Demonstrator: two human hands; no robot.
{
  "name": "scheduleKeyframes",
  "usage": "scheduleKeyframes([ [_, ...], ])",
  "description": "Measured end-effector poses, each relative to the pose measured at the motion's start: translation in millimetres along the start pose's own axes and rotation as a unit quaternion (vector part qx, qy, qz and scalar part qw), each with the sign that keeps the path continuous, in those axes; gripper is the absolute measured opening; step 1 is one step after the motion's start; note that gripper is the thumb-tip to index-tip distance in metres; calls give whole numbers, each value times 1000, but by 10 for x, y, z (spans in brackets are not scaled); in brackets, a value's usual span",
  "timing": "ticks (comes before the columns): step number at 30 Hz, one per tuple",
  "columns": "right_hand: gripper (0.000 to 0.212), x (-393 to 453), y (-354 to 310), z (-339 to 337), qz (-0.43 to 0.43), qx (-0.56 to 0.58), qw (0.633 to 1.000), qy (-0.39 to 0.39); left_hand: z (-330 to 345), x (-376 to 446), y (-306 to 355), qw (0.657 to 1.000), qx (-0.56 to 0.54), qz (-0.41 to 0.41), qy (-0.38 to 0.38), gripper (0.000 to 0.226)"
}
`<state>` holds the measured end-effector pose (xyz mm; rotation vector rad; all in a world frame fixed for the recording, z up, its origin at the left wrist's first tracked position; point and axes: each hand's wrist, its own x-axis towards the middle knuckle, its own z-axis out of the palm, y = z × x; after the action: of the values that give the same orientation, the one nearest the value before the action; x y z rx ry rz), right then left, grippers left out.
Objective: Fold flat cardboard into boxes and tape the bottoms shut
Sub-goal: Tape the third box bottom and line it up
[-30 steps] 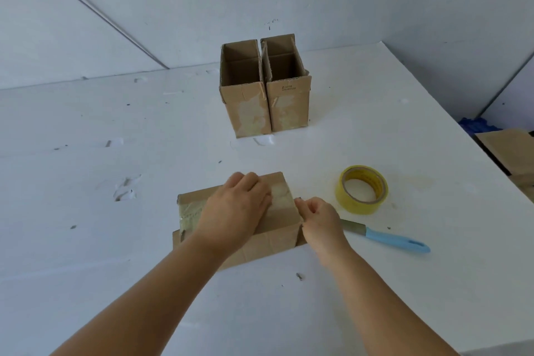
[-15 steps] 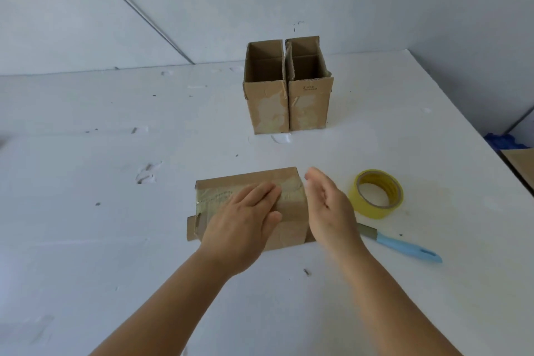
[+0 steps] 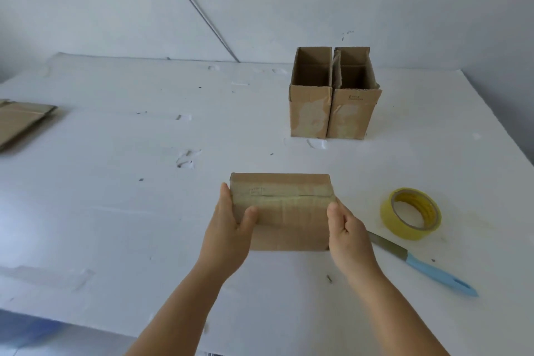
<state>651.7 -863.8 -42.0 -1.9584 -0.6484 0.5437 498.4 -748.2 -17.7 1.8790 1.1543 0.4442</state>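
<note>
A small brown cardboard box (image 3: 284,211) lies in front of me on the white table (image 3: 144,211), its taped seam facing up. My left hand (image 3: 228,234) grips the box's left end, thumb on top and fingers round the side. My right hand (image 3: 348,235) grips the right end the same way. A yellow tape roll (image 3: 411,213) lies flat to the right of the box. Beside it a knife with a light blue handle (image 3: 433,272) rests on the table.
Two upright open-topped cardboard boxes (image 3: 332,95) stand side by side at the back right. Flat cardboard (image 3: 20,121) lies at the table's far left edge. White walls with a thin dark cable (image 3: 199,9) rise behind the table.
My left hand left the box's top and my right hand closed in; both now hold the box by its ends. The view has swung left, showing the flat cardboard.
</note>
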Motion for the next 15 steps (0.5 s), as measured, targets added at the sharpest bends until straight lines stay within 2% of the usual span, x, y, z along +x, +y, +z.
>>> scheduleKeyframes([
  [2,35,-30,-71,-10,12,3,1000,-4,-57,28,-39,997,-58,-42,-10,63],
  [5,55,-65,-191,-62,53,-53,997,-26,-132,40,-53,990,-95,-81,-59,29],
  [7,53,-88,-295,-117,71,-98,991,-55,-175,11,-61,986,-111,-95,-84,27],
  [9,53,-89,-354,-178,82,-98,988,-81,-225,-21,-49,989,-99,-76,-76,32],
  [12,66,-113,-437,-227,90,-7,990,-106,-331,-22,-12,992,-122,-13,-18,43],
  [14,64,-132,-536,-196,81,77,986,-123,-466,-30,36,989,-144,0,28,74],
  [15,56,-124,-604,-167,79,134,981,-120,-543,-22,35,989,-137,20,45,84],
])
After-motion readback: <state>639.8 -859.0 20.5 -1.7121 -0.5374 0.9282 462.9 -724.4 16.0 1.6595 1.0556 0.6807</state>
